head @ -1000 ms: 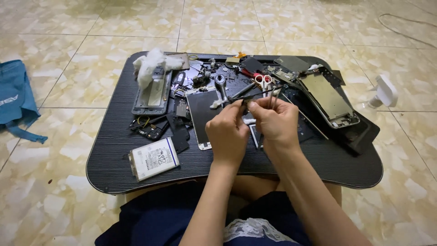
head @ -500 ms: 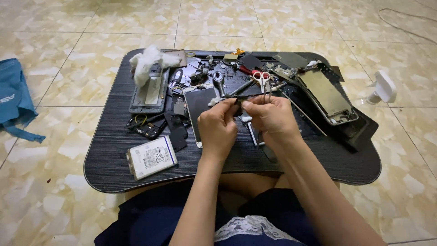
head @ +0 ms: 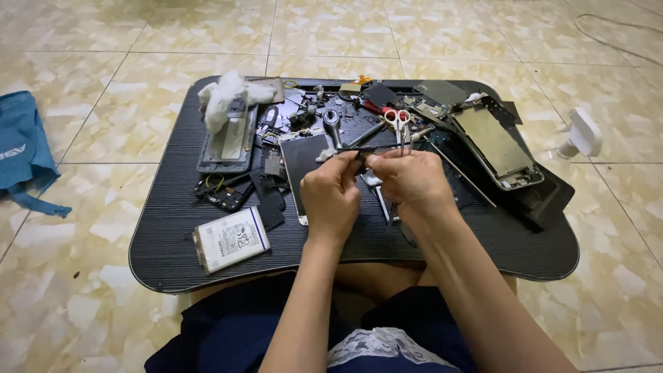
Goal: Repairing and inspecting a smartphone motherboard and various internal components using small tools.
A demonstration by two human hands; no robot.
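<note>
My left hand (head: 331, 197) and my right hand (head: 412, 183) meet over the middle of a black lap table (head: 173, 262). Both pinch a small thin dark part (head: 359, 150) between their fingertips, above a dark phone screen panel (head: 304, 166) lying flat. What the part is, I cannot tell. A thin metal tool (head: 392, 207) pokes down below my right hand. Small scissors with red handles (head: 395, 119) lie just beyond my fingers.
A white phone battery (head: 230, 239) lies at the front left. A phone frame (head: 228, 141) with white wadding (head: 224, 97) sits at the back left, an opened phone body (head: 498, 146) at the right. Blue cloth (head: 24, 148) and a white charger (head: 582, 132) lie on the tiled floor.
Both hands have stayed together over the table's middle, still pinching the small part. The view has shifted slightly; the hands sit a little farther forward over the screen panel.
</note>
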